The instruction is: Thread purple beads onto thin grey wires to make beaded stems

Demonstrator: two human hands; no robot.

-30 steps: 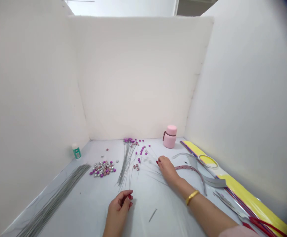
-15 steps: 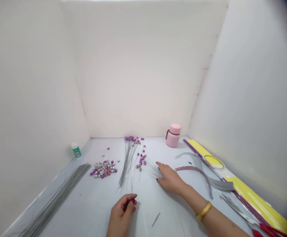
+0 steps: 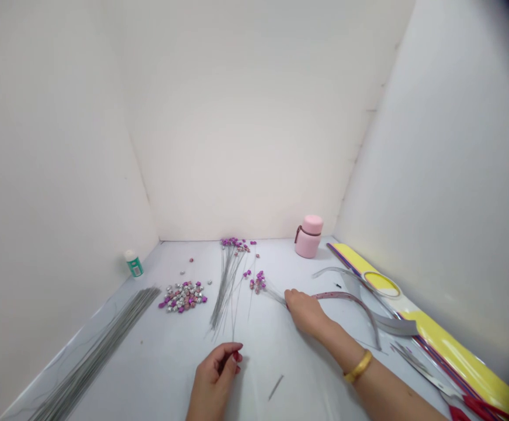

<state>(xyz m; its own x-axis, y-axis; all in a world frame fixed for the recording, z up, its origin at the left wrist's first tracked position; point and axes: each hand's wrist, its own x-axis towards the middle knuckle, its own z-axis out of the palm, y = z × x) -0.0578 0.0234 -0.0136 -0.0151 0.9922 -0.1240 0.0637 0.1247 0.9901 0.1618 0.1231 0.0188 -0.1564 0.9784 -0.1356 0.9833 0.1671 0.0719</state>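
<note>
Near the front edge, my left hand [image 3: 215, 377] is closed in a pinch on the lower end of a thin wire [image 3: 235, 313], which runs up and away from the fingertips. My right hand [image 3: 304, 310] is wrapped round a small bunch of wires [image 3: 274, 294]; a cluster of purple and pink foil stars [image 3: 258, 281] sits at their far end. Between the hands' reach and the back wall lies a larger bundle of wires [image 3: 225, 292], tipped with purple and pink stars [image 3: 234, 244].
Loose stars [image 3: 184, 296] form a pile at left, beside long bare wires [image 3: 100, 351]. A green-and-white bottle [image 3: 134, 264] stands by the left wall, a pink flask [image 3: 309, 237] at the back. Right lie curved strips [image 3: 350, 296], yellow sheets [image 3: 447, 351], a tape ring [image 3: 381, 284] and red-handled scissors [image 3: 447, 389].
My right hand has closed round the spread wires and gathered them, shifting slightly right; their stars sit closer together. My left hand stays nearly still. The view has tilted slightly.
</note>
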